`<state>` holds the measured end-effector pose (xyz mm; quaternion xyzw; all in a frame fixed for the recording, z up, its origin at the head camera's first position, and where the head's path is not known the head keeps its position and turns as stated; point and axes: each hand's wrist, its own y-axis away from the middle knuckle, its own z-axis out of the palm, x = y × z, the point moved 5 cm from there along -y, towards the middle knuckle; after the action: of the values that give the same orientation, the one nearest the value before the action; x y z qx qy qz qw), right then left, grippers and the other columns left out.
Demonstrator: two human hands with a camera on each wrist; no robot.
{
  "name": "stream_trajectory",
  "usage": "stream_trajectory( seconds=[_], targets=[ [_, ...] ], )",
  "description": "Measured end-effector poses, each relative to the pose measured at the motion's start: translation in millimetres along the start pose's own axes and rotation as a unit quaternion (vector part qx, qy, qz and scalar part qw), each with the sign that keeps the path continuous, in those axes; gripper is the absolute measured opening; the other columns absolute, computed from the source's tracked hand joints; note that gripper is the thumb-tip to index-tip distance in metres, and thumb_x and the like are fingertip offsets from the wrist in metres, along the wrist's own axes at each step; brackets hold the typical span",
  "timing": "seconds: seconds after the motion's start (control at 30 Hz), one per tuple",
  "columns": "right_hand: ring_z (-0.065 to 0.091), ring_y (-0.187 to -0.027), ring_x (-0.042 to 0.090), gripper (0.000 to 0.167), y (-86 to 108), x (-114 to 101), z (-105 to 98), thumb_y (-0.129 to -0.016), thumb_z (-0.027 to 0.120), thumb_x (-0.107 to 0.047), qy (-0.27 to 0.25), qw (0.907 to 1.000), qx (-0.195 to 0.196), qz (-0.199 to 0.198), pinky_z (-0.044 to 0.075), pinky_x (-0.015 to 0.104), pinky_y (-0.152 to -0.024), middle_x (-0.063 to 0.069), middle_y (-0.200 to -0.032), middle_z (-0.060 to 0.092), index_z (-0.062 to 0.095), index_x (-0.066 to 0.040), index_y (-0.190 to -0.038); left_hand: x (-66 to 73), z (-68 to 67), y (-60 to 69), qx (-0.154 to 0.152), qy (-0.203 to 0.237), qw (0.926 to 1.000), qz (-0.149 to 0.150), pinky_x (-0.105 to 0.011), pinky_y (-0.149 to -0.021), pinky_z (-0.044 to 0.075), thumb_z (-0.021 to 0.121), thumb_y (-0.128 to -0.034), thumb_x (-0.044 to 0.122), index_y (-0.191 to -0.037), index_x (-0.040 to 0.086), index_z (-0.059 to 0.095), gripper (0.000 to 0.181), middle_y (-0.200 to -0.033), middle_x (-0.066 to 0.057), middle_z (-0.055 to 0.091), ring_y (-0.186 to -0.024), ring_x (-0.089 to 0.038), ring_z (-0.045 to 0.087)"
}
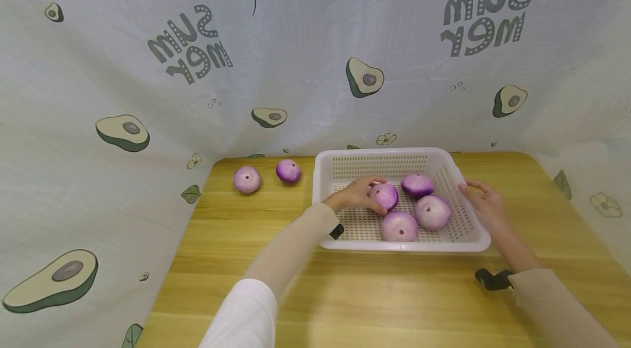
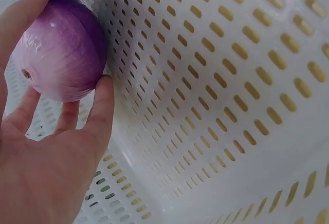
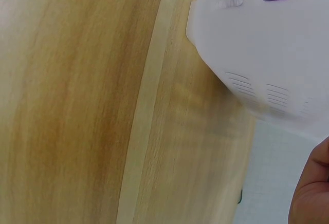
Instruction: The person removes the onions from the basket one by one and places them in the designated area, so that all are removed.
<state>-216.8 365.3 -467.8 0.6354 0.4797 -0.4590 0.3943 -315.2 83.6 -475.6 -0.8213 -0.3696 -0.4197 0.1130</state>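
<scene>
In the head view we see the left hand (image 1: 356,195) right of centre, its thumb and fingers curved round a purple onion (image 1: 384,196) inside the white basket (image 1: 453,246). In the left wrist view we find that onion at upper left, thumb above and fingertips below. Three other onions (image 1: 432,212) sit in the basket, just right of the held one and below it in the frame. At the basket's right edge, the right hand (image 1: 490,210) touches the rim; we cannot tell how tightly its fingers close there. Two loose onions (image 1: 247,179) lie left of the basket on the wooden counter (image 1: 236,244). Across the top we see a pale sheet (image 1: 305,63) printed with avocados.
</scene>
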Motion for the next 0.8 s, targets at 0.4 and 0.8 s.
stream_trajectory(
  seconds=[0.4,0.8],
  targets=[
    [0.07,-0.067,0.008,0.056,-1.1,-3.1,0.6,-0.102,0.057,-0.037,0.013,0.9999,-0.011,-0.002,0.059,0.032,-0.057,-0.02,-0.079,0.067,0.043,0.003,-0.139,1.6,-14.6,3.5,0.062,0.055,0.9963,-0.026,-0.026,-0.086,0.05,0.093,-0.0671,0.026,-0.137,0.014,0.058,0.079,-0.122,-0.005,0.062,-0.104,-0.012,0.057],
    [0.07,-0.07,0.007,0.063,-0.4,-4.8,0.4,-0.103,0.055,-0.037,0.015,0.9996,-0.022,-0.012,0.06,0.033,-0.06,-0.022,-0.081,0.067,0.035,0.006,-0.145,12.8,-32.5,4.1,0.093,0.078,0.9921,-0.029,-0.031,-0.086,0.05,0.093,-0.0679,0.034,-0.136,0.021,0.061,0.076,-0.122,-0.001,0.06,-0.105,-0.012,0.055]
  ],
)
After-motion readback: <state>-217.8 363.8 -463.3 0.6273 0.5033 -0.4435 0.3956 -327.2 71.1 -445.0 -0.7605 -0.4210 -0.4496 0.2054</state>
